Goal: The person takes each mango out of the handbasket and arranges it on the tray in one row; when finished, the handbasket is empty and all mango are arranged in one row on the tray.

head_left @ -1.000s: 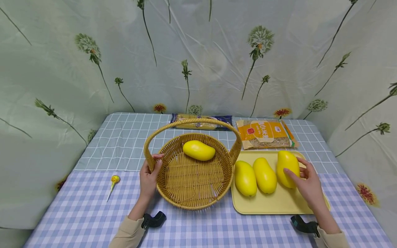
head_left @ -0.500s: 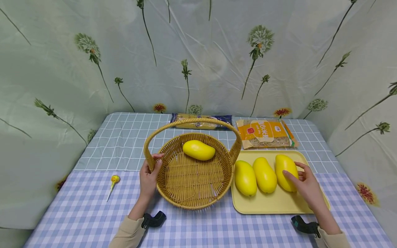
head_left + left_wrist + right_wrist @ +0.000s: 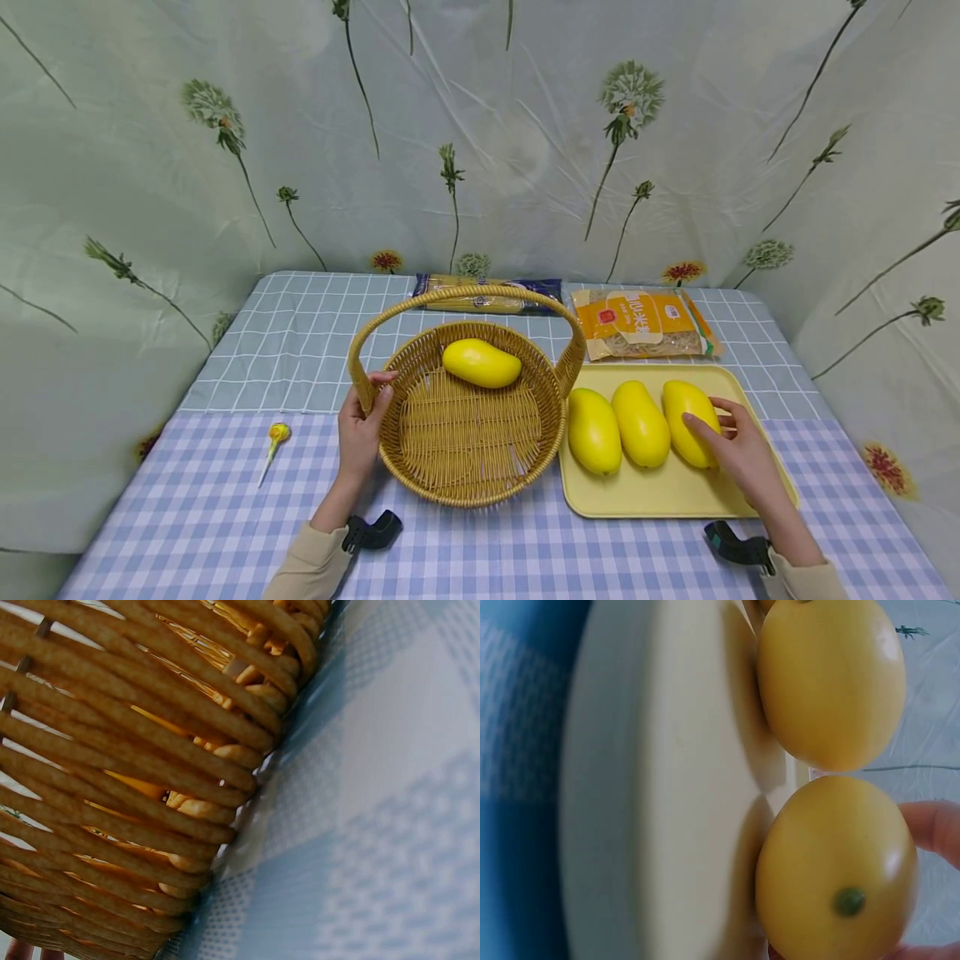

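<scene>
A wicker basket [image 3: 471,437] with a tall arched handle stands mid-table, one yellow mango [image 3: 482,363] lying in its back part. My left hand [image 3: 362,437] holds the basket's left side by the foot of the handle, thumb over the rim; the left wrist view mostly shows woven wall [image 3: 127,750]. On a pale yellow tray [image 3: 693,493] lie three mangoes side by side. My right hand [image 3: 738,446] grips the rightmost mango [image 3: 688,423], thumb on its near face and fingers along its right side. In the right wrist view, that mango's green-dotted end [image 3: 832,855] is close to the tray.
A lollipop [image 3: 276,442] lies left of the basket. Behind the basket is a spaghetti packet [image 3: 495,298], and an orange noodle bag [image 3: 637,323] lies behind the tray. A floral curtain [image 3: 480,150] hangs along the back of the checked table.
The right hand's mango has come toward the person and slightly left, nearer the middle mango on the tray. The left hand and basket have not moved.
</scene>
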Tool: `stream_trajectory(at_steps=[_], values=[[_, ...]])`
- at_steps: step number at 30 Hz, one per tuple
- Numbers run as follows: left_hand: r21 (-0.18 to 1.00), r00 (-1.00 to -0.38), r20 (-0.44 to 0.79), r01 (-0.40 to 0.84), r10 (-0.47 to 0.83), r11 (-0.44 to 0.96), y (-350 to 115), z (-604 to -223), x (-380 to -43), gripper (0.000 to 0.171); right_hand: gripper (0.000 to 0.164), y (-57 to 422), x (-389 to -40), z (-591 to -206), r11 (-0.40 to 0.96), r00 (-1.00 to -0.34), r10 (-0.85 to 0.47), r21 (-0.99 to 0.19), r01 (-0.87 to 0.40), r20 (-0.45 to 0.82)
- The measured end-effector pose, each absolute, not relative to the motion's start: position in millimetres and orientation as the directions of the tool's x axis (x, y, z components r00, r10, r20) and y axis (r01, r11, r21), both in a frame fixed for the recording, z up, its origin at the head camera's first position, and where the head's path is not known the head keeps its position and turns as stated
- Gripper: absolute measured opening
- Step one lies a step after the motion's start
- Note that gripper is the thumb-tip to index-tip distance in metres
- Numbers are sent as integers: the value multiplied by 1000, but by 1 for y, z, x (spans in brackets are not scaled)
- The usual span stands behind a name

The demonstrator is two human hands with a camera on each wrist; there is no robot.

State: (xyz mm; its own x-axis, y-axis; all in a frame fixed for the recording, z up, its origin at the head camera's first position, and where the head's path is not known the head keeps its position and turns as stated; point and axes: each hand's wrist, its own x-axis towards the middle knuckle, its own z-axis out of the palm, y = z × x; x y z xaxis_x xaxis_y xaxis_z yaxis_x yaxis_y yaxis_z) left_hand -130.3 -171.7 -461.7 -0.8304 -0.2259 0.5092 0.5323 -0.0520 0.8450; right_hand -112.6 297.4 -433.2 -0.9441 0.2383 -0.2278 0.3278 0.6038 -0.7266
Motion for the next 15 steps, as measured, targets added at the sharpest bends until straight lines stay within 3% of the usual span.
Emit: stream_trajectory(at_steps=[15], values=[[841,-826,516,538,-224,-46,-171,-462,-130,17,82,298,-113,-436,623,-945,237,-711,325,-224]])
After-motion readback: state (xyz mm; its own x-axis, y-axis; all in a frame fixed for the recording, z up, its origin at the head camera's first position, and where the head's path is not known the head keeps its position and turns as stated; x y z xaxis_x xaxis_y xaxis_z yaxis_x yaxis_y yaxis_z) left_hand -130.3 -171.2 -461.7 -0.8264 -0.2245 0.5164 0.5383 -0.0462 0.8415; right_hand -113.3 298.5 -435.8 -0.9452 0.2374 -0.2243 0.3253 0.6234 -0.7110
